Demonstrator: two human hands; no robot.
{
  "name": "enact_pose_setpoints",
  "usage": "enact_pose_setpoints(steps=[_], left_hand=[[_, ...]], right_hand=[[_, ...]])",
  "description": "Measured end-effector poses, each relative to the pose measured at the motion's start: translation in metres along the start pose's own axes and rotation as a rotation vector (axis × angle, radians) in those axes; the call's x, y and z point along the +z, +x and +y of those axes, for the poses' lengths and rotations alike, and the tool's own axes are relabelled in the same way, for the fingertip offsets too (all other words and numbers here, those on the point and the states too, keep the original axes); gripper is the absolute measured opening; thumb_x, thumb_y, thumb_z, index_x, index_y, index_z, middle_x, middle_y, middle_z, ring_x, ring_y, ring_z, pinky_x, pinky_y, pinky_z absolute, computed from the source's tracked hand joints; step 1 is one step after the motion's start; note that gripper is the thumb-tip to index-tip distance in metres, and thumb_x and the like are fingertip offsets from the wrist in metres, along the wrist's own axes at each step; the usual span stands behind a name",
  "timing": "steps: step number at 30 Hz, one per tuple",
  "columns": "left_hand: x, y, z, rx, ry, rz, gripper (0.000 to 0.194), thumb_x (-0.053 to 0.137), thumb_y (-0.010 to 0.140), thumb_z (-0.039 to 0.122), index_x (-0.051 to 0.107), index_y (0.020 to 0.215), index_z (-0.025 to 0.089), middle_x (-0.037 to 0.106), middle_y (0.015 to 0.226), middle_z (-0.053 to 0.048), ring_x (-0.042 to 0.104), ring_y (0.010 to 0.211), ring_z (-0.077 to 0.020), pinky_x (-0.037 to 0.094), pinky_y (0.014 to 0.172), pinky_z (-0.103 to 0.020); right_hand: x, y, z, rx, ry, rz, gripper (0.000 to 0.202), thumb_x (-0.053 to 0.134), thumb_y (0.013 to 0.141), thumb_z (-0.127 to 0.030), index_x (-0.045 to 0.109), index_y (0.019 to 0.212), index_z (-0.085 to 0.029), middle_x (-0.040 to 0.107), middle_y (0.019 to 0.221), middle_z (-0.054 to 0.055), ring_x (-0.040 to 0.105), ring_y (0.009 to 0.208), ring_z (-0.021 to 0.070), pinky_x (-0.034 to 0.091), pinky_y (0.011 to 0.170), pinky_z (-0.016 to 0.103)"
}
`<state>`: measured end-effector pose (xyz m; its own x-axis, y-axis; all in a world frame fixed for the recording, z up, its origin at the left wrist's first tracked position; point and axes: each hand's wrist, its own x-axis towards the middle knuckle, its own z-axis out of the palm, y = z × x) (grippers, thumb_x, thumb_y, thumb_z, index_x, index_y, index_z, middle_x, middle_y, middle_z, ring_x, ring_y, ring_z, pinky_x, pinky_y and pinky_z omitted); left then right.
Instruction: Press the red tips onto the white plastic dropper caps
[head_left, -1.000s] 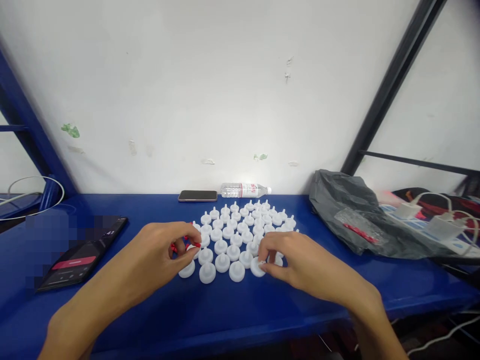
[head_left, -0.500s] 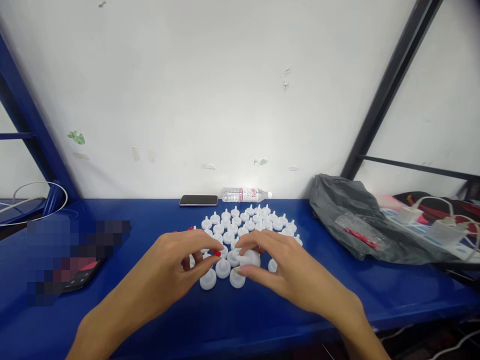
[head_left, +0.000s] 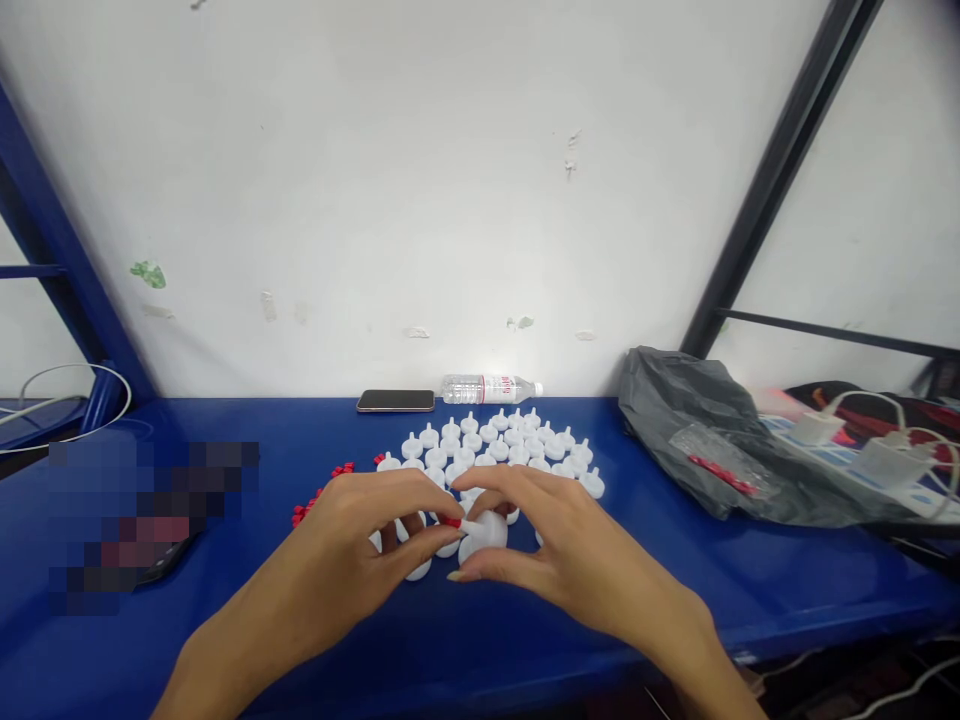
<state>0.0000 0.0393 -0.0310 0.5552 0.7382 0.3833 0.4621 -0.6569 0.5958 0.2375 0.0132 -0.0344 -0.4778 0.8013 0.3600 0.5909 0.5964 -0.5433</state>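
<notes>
Between thumb and fingers, my right hand (head_left: 562, 530) holds a white nozzle lid (head_left: 489, 538) on its side, its thin spout pointing left. A small red cap (head_left: 452, 522) is pinched in my left hand (head_left: 375, 525) and meets the end of that spout. Whether the cap is pushed fully on cannot be made out. Beyond and beneath both hands, several more white nozzle lids (head_left: 497, 450) stand upright with spouts up. To the left of them lie loose red caps (head_left: 343, 468), partly hidden by my left hand.
At the back lie a dark phone (head_left: 396, 401) and a clear plastic bottle (head_left: 491, 389). A grey plastic bag (head_left: 682, 430) with a clear packet of red pieces (head_left: 724, 474) sits on the right, near a power strip (head_left: 892, 480). A partly blurred dark device (head_left: 169, 560) lies left.
My hands have come together. The red cap in my left hand has moved right to the spout, while my right hand has brought the lid slightly left and turned it.
</notes>
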Motion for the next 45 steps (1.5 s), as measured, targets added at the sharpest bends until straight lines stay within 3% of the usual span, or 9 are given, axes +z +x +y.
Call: enact_pose_setpoints(steps=[8,12,14,19,24,33,41,45], left_hand=[[0.006,0.0,-0.004,0.013,-0.007,0.048,0.012,0.067,0.099,0.031,0.077,0.093,0.027,0.076,0.081,0.006,0.063,0.064,-0.0088,0.05,0.06,-0.017],[0.009,0.001,-0.007,0.048,0.05,0.078,0.013,0.065,0.1,0.032,0.077,0.104,0.028,0.078,0.087,0.004,0.065,0.066,-0.0106,0.05,0.06,-0.02],[0.01,0.001,-0.006,0.08,0.121,0.08,0.016,0.061,0.103,0.031,0.076,0.106,0.027,0.078,0.087,0.004,0.065,0.065,-0.0112,0.048,0.06,-0.022],[0.014,0.002,0.0,0.162,0.314,0.074,0.032,0.05,0.107,0.028,0.065,0.081,0.022,0.068,0.072,0.003,0.059,0.06,-0.0117,0.036,0.056,-0.027],[0.017,-0.001,0.002,0.162,0.337,0.059,0.027,0.047,0.108,0.026,0.066,0.089,0.023,0.069,0.076,0.002,0.06,0.062,-0.0128,0.036,0.058,-0.028],[0.015,-0.005,0.011,0.125,0.289,-0.01,0.029,0.043,0.108,0.029,0.062,0.086,0.024,0.071,0.08,0.001,0.065,0.068,-0.0147,0.04,0.061,-0.029],[0.014,-0.004,0.012,0.102,0.337,0.021,0.031,0.042,0.107,0.028,0.052,0.078,0.024,0.064,0.069,0.003,0.058,0.058,-0.0134,0.036,0.057,-0.029],[0.012,-0.006,0.012,0.069,0.321,0.029,0.033,0.036,0.11,0.03,0.052,0.081,0.024,0.063,0.072,0.003,0.057,0.06,-0.0147,0.037,0.059,-0.031]], right_hand=[[0.001,0.003,-0.001,-0.064,-0.058,0.106,0.047,0.075,0.091,-0.057,0.061,0.131,-0.035,0.076,0.114,-0.003,0.071,0.1,0.0195,0.051,0.09,0.031],[0.002,0.003,0.0,-0.026,0.019,0.092,0.049,0.076,0.092,-0.055,0.059,0.134,-0.037,0.077,0.113,-0.004,0.072,0.09,0.0161,0.053,0.082,0.027],[0.004,0.002,0.002,-0.04,0.027,0.11,0.05,0.076,0.093,-0.053,0.057,0.137,-0.039,0.076,0.118,-0.004,0.073,0.092,0.0164,0.055,0.083,0.027],[0.007,0.001,0.004,-0.063,0.025,0.169,0.052,0.075,0.096,-0.044,0.052,0.142,-0.04,0.074,0.124,-0.002,0.073,0.105,0.0188,0.057,0.093,0.03],[0.009,0.004,0.002,-0.087,0.039,0.144,0.042,0.076,0.096,-0.032,0.057,0.133,-0.039,0.075,0.127,-0.005,0.072,0.115,0.018,0.056,0.1,0.029],[0.009,0.005,0.001,-0.13,-0.058,0.079,0.044,0.067,0.102,-0.021,0.056,0.141,-0.036,0.075,0.13,-0.001,0.075,0.113,0.0192,0.059,0.1,0.033],[0.01,0.004,0.003,-0.206,0.002,0.154,0.07,0.065,0.099,-0.011,0.039,0.157,-0.043,0.058,0.155,0.0,0.06,0.138,0.0187,0.052,0.115,0.036],[0.009,0.003,0.005,-0.211,0.026,0.217,0.051,0.068,0.102,-0.025,0.051,0.149,-0.038,0.072,0.134,-0.001,0.07,0.12,0.0163,0.056,0.106,0.029]])
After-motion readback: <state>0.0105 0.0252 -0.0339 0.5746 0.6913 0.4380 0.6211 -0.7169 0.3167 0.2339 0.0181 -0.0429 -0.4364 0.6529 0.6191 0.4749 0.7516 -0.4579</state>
